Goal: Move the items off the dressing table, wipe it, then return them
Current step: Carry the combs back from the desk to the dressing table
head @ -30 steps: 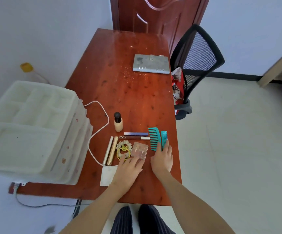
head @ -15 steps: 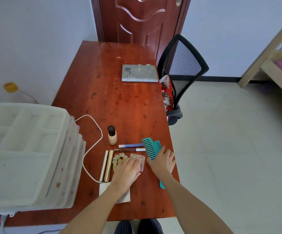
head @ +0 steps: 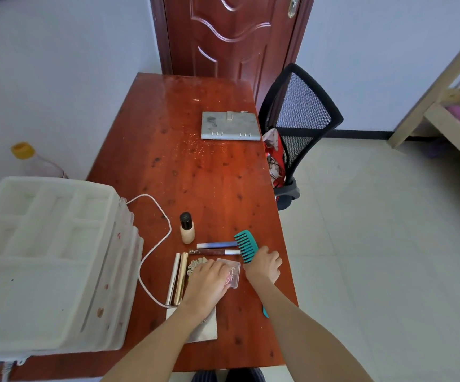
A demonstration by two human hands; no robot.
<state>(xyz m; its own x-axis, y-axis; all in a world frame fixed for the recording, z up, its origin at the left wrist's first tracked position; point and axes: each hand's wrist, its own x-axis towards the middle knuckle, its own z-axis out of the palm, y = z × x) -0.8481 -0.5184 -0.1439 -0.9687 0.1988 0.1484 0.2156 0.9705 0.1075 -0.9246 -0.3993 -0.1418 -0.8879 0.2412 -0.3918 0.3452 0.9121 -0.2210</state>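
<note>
Your left hand (head: 208,282) lies flat, fingers relaxed, over the hair tie (head: 195,267) and the edge of the clear compact (head: 231,274), with a white card (head: 204,326) under your wrist. Your right hand (head: 264,264) curls down onto the teal comb (head: 246,245); whether it actually grips the comb, you can't tell from here. All of it sits at the near end of the dressing table (head: 190,166). Just beyond are two slim pens (head: 217,248), a small bottle (head: 187,228) standing upright, and two gold tubes (head: 179,278) beside a white cable (head: 154,244). A grey case (head: 230,126) lies further back.
</note>
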